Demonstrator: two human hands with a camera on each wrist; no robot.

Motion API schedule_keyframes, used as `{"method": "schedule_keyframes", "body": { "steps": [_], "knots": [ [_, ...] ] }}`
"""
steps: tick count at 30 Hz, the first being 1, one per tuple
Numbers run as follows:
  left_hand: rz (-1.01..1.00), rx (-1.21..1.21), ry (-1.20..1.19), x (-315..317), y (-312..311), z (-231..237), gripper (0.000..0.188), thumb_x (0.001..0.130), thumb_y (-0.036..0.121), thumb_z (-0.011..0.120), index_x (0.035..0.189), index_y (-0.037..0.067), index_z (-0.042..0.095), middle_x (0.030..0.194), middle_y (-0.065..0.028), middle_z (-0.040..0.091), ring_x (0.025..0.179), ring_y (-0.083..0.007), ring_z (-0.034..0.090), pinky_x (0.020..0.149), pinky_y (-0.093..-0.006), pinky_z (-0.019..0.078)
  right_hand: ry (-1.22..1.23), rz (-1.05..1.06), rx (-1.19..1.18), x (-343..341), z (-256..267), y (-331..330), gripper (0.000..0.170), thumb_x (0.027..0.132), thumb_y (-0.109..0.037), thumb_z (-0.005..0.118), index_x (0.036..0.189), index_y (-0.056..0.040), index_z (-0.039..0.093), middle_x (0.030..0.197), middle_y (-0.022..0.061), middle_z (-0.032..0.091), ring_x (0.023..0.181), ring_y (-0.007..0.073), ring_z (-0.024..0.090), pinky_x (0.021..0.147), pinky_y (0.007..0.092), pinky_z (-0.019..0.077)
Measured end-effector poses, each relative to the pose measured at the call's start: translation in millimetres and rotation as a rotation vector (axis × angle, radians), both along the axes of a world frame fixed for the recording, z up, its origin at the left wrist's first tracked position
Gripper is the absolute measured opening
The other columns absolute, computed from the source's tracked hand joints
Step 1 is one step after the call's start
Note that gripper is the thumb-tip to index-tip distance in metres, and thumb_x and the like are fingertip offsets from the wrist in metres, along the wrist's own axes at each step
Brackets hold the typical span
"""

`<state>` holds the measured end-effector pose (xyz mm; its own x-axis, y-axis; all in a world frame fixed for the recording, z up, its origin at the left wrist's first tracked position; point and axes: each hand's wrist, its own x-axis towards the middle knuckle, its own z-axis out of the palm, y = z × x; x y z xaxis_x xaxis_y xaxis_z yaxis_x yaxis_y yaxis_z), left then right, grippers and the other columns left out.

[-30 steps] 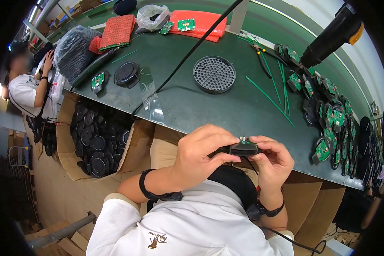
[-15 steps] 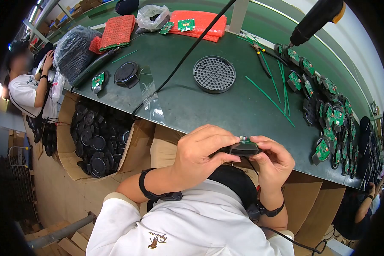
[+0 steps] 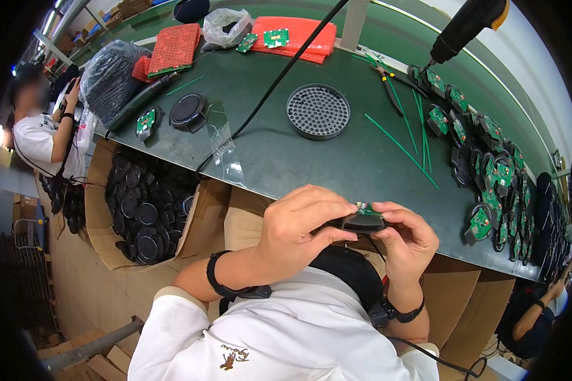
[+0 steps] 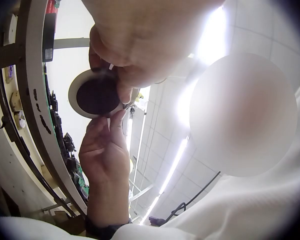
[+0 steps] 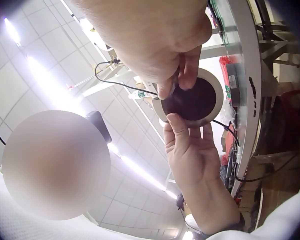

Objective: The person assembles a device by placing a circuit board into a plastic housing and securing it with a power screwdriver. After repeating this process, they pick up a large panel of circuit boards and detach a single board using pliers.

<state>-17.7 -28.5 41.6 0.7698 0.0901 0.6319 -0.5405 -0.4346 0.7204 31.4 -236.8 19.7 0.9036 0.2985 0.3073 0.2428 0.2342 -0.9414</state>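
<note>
Both hands hold a black round housing (image 3: 361,222) in front of the body, at the table's near edge. A small green circuit board (image 3: 365,208) shows on its top. My left hand (image 3: 299,222) pinches the housing's left end between thumb and fingers. At the other end my right hand (image 3: 410,241) grips with thumb below and fingertips at the board side. From underneath, the left wrist view shows the housing's dark round face (image 4: 97,95) with a pale rim. The right wrist view shows the same face (image 5: 195,102), fingers of both hands on its edge.
A round perforated tray (image 3: 318,111) stands mid-table. Housings with green boards (image 3: 489,171) crowd the right side, near green sticks (image 3: 400,150) and pliers (image 3: 391,89). A power screwdriver (image 3: 467,32) hangs above. A carton (image 3: 190,235) of black housings stands at left.
The hanging screwdriver has swung up and to the left. A person's arm has come into view at the right edge. Both hands and the housing have stayed nearly still.
</note>
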Motion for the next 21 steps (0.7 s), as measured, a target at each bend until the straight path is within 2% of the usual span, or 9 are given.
{"method": "schedule_keyframes", "body": {
  "steps": [1,3,10,12,13,14,16,18,21],
  "knots": [
    [-0.001,0.000,0.000,-1,1,0,0.040,0.067,0.010,0.092,0.103,0.002,0.075,0.094,-0.0109,0.075,0.083,-0.0280,0.072,0.071,-0.0358,0.0573,0.001,-0.001,-0.002,0,1,0,0.023,0.085,0.005,0.082,0.106,0.0072,0.072,0.114,0.0245,0.075,0.107,0.0296,0.074,0.093,0.0362,0.0606],
    [-0.010,0.036,0.057,-3,3,-2,0.041,0.068,0.012,0.094,0.104,0.001,0.077,0.100,-0.0108,0.078,0.093,-0.0274,0.075,0.081,-0.0354,0.0596,-0.007,-0.001,-0.003,1,0,-1,0.023,0.085,0.005,0.082,0.106,0.0073,0.072,0.115,0.0244,0.075,0.107,0.0296,0.074,0.092,0.0359,0.0607],
    [-0.003,0.049,0.060,-3,1,-2,0.041,0.068,0.012,0.094,0.103,0.001,0.076,0.102,-0.0109,0.078,0.094,-0.0281,0.075,0.082,-0.0362,0.0606,-0.052,0.020,-0.025,3,-2,-2,0.024,0.085,0.003,0.083,0.105,0.0069,0.072,0.117,0.0239,0.074,0.108,0.0294,0.074,0.091,0.0357,0.0610],
    [-0.030,0.016,0.033,-2,0,-6,0.035,0.071,0.003,0.090,0.103,0.002,0.077,0.106,-0.0113,0.076,0.099,-0.0295,0.075,0.086,-0.0377,0.0618,-0.056,0.019,-0.015,1,2,-1,0.024,0.084,0.003,0.084,0.105,0.0064,0.072,0.122,0.0245,0.072,0.110,0.0296,0.073,0.092,0.0362,0.0606],
    [-0.033,0.017,0.031,-1,1,-8,0.035,0.071,0.003,0.090,0.103,0.002,0.077,0.106,-0.0113,0.076,0.099,-0.0295,0.075,0.086,-0.0377,0.0618,-0.059,0.022,-0.005,0,3,-1,0.025,0.083,0.002,0.084,0.105,0.0060,0.072,0.126,0.0250,0.070,0.111,0.0299,0.073,0.093,0.0366,0.0602],
    [-0.026,0.021,0.002,0,1,-10,0.038,0.066,-0.002,0.087,0.102,0.003,0.077,0.106,-0.0108,0.075,0.101,-0.0305,0.075,0.085,-0.0386,0.0618,-0.061,0.018,-0.004,0,3,-1,0.025,0.083,0.002,0.084,0.105,0.0060,0.072,0.126,0.0250,0.070,0.111,0.0299,0.073,0.093,0.0366,0.0602],
    [-0.024,0.026,-0.030,2,1,-12,0.041,0.062,-0.006,0.084,0.101,0.004,0.076,0.105,-0.0104,0.075,0.103,-0.0315,0.074,0.084,-0.0394,0.0619,-0.165,-0.007,-0.048,1,2,-2,0.029,0.081,0.001,0.087,0.105,0.0051,0.073,0.135,0.0254,0.066,0.109,0.0257,0.071,0.094,0.0363,0.0589],
    [-0.029,0.077,-0.096,1,3,-13,0.043,0.059,-0.011,0.080,0.099,0.005,0.078,0.107,-0.0095,0.074,0.107,-0.0320,0.074,0.088,-0.0403,0.0619,-0.221,-0.014,-0.073,1,2,-4,0.030,0.080,0.001,0.087,0.106,0.0048,0.073,0.135,0.0250,0.065,0.105,0.0229,0.070,0.093,0.0356,0.0584],
    [-0.009,0.104,-0.158,2,1,-12,0.038,0.063,-0.008,0.082,0.098,0.006,0.078,0.108,-0.0084,0.074,0.108,-0.0317,0.073,0.089,-0.0422,0.0613,-0.301,-0.003,-0.101,3,1,-9,0.031,0.080,0.002,0.087,0.108,0.0043,0.073,0.137,0.0246,0.064,0.100,0.0180,0.066,0.090,0.0337,0.0575]
  ]
}}
